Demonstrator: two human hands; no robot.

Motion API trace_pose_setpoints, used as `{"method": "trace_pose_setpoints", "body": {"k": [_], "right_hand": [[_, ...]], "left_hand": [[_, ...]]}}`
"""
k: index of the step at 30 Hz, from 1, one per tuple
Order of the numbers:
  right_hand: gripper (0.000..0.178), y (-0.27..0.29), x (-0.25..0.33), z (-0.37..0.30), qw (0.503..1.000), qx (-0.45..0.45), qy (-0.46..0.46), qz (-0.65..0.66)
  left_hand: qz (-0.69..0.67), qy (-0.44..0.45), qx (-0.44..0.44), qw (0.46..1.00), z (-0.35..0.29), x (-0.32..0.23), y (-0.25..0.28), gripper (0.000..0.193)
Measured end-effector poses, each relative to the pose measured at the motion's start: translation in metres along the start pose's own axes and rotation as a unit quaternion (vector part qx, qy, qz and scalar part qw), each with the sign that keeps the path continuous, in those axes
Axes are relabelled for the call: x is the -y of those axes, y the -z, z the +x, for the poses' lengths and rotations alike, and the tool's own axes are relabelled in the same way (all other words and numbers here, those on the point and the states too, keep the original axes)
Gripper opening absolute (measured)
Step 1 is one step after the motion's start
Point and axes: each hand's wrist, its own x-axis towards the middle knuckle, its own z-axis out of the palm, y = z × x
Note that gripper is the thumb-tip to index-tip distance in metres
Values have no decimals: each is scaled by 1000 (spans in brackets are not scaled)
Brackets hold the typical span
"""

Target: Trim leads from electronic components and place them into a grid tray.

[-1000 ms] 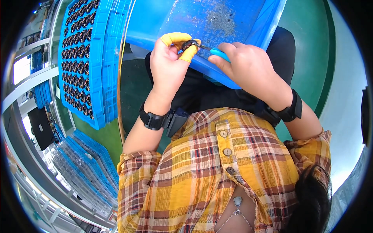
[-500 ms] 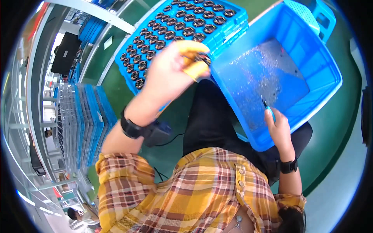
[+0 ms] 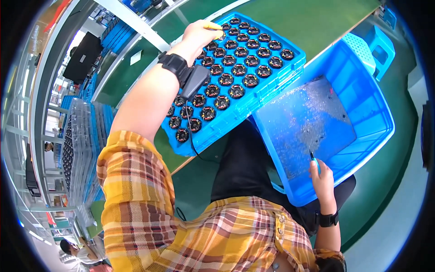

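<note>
My left hand (image 3: 201,35), yellow covers on its fingertips, reaches over the far left side of a blue tray (image 3: 170,134). Its fingers close around a round black motor stator (image 3: 221,36) at the tray surface; the fingers partly hide it. Rows of similar stators (image 3: 239,69) with coloured bits fill the tray. My right hand (image 3: 322,181) is closed around a slim teal-handled tool (image 3: 317,167) with a thin dark tip. That hand is over the near side of a blue bin (image 3: 389,129), whose bottom carries scattered small shiny scraps (image 3: 308,129).
The tray lies on a green-topped table (image 3: 312,20), its corner by the bin. A blue stool (image 3: 383,52) stands beyond the bin. Stacked clear and blue trays (image 3: 88,149) are at the left, near white metal framing (image 3: 131,25). Another person (image 3: 84,251) sits far lower left.
My left hand has carried the stator from beside the bin to the tray's far left side. More of the tray shows now. My right hand still holds the tool over the bin.
</note>
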Motion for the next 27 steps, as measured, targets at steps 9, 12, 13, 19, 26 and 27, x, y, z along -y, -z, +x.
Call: {"method": "trace_pose_setpoints", "body": {"k": [9, 12, 13, 19, 26, 27], "right_hand": [[41, 0, 8, 12, 999, 26, -19, -15], [41, 1, 17, 13, 999, 30, -15, -12], [41, -4, 20, 10, 999, 34, -15, -8], [39, -13, 27, -4, 999, 35, -10, -2], [48, 0, 7, 19, 996, -6, -21, 85], [55, -1, 6, 29, 994, -22, -14, 109]], "left_hand": [[290, -4, -46, 956, 18, 14, -8, 22], [321, -22, -54, 945, 7, 4, -5, 22], [314, -41, -54, 947, 3, 8, -2, 22], [270, -117, 63, 954, -24, 9, 1, 26], [264, -107, 202, 937, -8, 15, -14, 39], [234, -87, 227, 941, 4, 31, -5, 39]]}}
